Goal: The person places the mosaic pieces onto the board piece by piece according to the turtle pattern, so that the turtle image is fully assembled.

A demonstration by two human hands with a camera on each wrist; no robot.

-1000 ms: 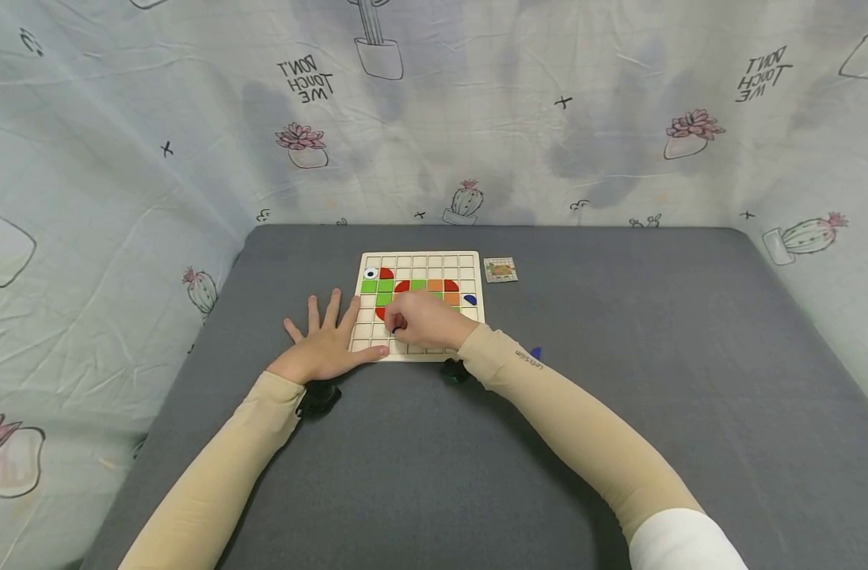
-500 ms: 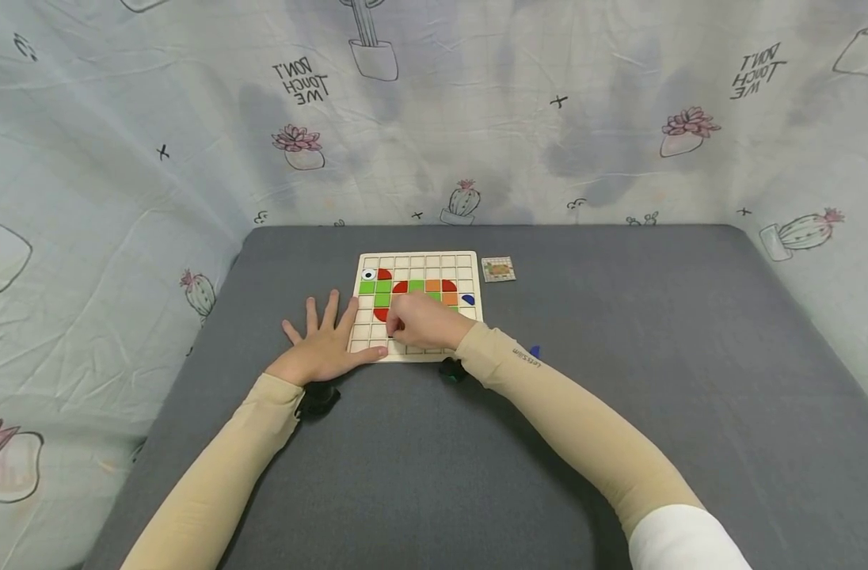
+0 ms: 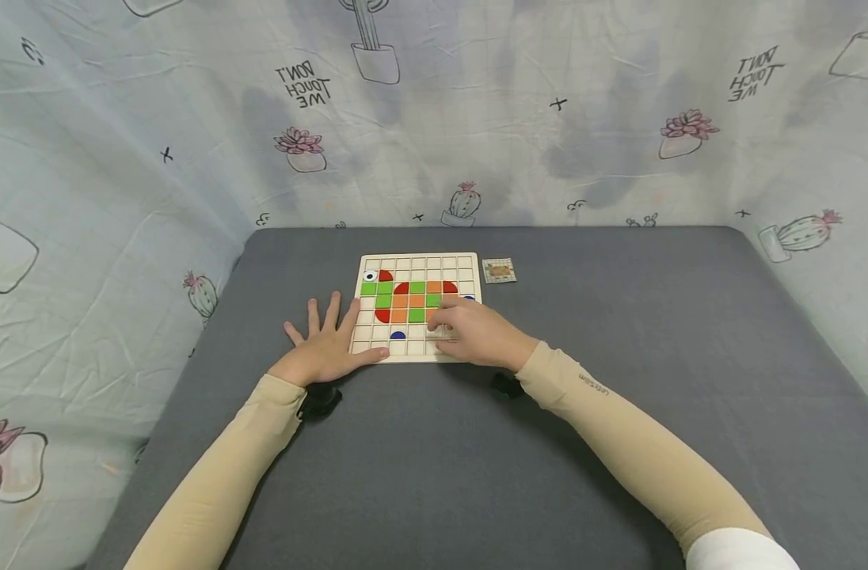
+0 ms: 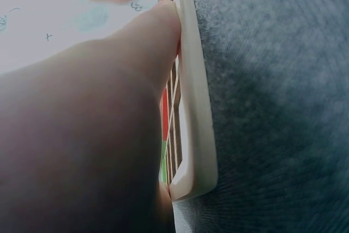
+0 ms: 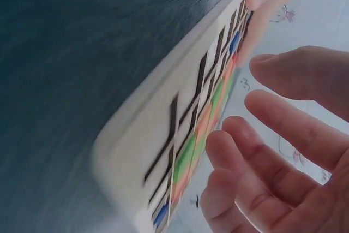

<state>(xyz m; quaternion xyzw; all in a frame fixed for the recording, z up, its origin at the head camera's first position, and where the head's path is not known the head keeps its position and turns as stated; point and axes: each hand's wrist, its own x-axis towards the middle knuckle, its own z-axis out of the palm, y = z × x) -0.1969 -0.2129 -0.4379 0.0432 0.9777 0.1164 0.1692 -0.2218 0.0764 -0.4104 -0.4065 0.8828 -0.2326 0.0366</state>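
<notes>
A pale wooden grid board [image 3: 370,347] lies on the table, with green, orange and red pieces set in its squares. My left hand [image 3: 322,348] is spread at the board's left side, its thumb resting on the near rim. In the left wrist view that thumb [image 4: 155,31] lies along the rim. A blue half-round piece [image 3: 397,335] sits in a lower square. Over the right part of the board hovers my right hand [image 3: 482,332]. The right wrist view shows its fingers [image 5: 272,178] loosely bent, holding nothing. Another blue piece [image 3: 468,298] is partly covered by this hand.
A small picture card [image 3: 500,270] lies beside the board's upper right corner. Grey cloth covers the table [image 3: 420,475]. A printed curtain [image 3: 519,142] hangs behind and along both sides.
My right hand has let go of the blue half-round piece, which now shows in its square, and has moved right with fingers loosened. The forearm now hides the table's loose blue piece. My left hand stays put.
</notes>
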